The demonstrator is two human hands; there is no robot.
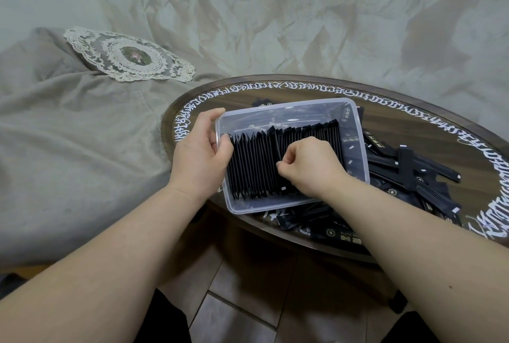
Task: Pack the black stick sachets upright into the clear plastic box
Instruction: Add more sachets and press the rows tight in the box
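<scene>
A clear plastic box (292,108) sits tilted toward me on the near left part of a round table. Inside it a long row of black stick sachets (254,163) stands on edge, filling most of the box's width. My left hand (201,154) grips the box's left rim, thumb inside against the end of the row. Inside the box, my right hand (307,162) has its fingers curled and pinches the sachets in the middle of the row. A loose pile of black sachets (407,174) lies on the table to the right of the box and under its near edge.
The dark round table (413,111) has white script around its rim. A grey sofa with a lace doily (129,56) is to the left, and a pale curtain hangs behind. Tiled floor shows below between my arms.
</scene>
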